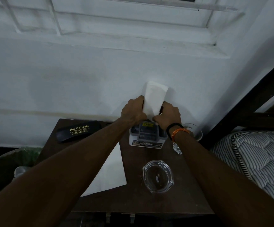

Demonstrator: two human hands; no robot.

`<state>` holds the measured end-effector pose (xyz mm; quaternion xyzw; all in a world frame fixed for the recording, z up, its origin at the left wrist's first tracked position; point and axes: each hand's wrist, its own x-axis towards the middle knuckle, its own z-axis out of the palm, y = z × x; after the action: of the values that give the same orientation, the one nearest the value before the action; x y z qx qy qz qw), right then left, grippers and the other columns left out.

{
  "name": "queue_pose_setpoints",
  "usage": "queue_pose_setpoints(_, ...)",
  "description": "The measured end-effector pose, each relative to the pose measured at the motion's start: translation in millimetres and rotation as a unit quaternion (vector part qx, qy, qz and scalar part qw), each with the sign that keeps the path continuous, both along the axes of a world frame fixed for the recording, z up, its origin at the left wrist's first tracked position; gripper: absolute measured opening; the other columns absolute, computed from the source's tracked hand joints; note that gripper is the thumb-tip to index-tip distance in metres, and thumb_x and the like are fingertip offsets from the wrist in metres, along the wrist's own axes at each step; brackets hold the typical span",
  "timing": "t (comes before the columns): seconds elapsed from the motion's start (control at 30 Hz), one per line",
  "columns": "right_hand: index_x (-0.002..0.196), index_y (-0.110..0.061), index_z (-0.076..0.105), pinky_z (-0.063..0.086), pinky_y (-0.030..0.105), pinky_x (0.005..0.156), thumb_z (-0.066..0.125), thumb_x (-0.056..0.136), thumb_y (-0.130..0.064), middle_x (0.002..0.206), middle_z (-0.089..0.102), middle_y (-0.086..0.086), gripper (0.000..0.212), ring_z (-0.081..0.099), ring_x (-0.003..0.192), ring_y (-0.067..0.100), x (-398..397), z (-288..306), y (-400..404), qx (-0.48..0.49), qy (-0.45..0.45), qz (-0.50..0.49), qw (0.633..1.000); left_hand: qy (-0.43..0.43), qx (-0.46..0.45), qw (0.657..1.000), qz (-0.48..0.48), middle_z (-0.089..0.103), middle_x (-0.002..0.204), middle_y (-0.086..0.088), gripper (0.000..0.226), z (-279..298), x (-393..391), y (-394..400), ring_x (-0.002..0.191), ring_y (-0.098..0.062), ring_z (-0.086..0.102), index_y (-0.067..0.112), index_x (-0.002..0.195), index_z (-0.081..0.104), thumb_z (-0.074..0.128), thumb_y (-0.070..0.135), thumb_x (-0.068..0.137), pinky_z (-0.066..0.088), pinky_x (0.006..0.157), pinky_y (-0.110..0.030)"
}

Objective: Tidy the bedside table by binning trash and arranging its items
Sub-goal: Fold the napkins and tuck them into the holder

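White folded paper (152,99) was upright just above grey organiser (146,135), at counter (149,202) rear. Left hand (133,110) and right hand (167,114) each clamped one side. Step judged: arranging, slotting paper in. Next: lower into compartment. Ashtray (157,176) nearer than organiser; spectacle case (79,131) left.

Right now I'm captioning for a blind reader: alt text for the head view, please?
Both hands, left hand and right hand, hold folded white paper above a grey organizer on a dark bedside table, with a glass ashtray and black spectacle case nearby.
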<state>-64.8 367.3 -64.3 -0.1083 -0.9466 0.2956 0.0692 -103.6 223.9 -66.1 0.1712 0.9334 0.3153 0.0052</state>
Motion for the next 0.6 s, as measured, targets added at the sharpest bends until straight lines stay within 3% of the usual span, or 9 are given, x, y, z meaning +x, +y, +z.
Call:
queue_pose_setpoints(0.13,0.105,-0.009,0.066,0.058,0.035,0.075,0.077,0.068,-0.014,0.094,0.073,0.011,0.039,0.069,0.084,0.029,2,-3,0,0.0,-0.002,-0.008,1.0,-0.024,-0.002,1.0,0.014,0.066,0.099,-0.012,0.048,1,-2,1,0.086,-0.03,0.064,0.006,0.103,0.057,0.071,0.02,0.059,0.059,0.071,-0.043)
queue_pose_setpoints(0.33,0.099,-0.011,0.07,0.048,0.026,0.066,0.079,0.071,-0.025,0.095,0.073,0.009,0.033,0.067,0.088,0.028,2,-3,0,0.024,0.002,0.004,1.0,-0.089,0.017,0.996,0.004,0.071,0.102,-0.01,0.058,2,-5,-5,0.089,-0.026,0.067,0.007,0.107,0.066,0.071,0.034,0.056,0.06,0.077,-0.042)
queue_pose_setpoints(0.47,0.099,-0.021,0.067,0.055,0.033,0.073,0.081,0.065,-0.037,0.092,0.072,0.0,0.04,0.066,0.086,0.022,2,9,-1,-0.064,0.025,-0.027,0.997,-0.092,0.01,0.996,0.009,0.071,0.104,-0.011,0.05,-4,-6,-7,0.091,-0.026,0.068,0.004,0.11,0.065,0.079,0.027,0.068,0.06,0.079,-0.041)
queue_pose_setpoints(0.53,0.093,-0.023,0.067,0.056,0.034,0.074,0.08,0.066,-0.035,0.085,0.073,-0.001,0.032,0.066,0.084,0.022,0,15,1,-0.082,0.04,-0.045,0.995,-0.092,0.009,0.996,0.011,0.07,0.109,-0.013,0.051,-7,-6,-8,0.095,-0.028,0.068,0.004,0.113,0.064,0.079,0.025,0.069,0.059,0.082,-0.043)
queue_pose_setpoints(0.6,0.088,-0.02,0.069,0.051,0.028,0.067,0.078,0.069,-0.03,0.08,0.072,0.002,0.023,0.067,0.081,0.024,0,15,1,-0.054,0.044,-0.04,0.997,-0.09,0.011,0.996,0.009,0.07,0.11,-0.013,0.052,-6,-6,-8,0.096,-0.028,0.067,0.004,0.113,0.064,0.079,0.025,0.068,0.059,0.082,-0.042)
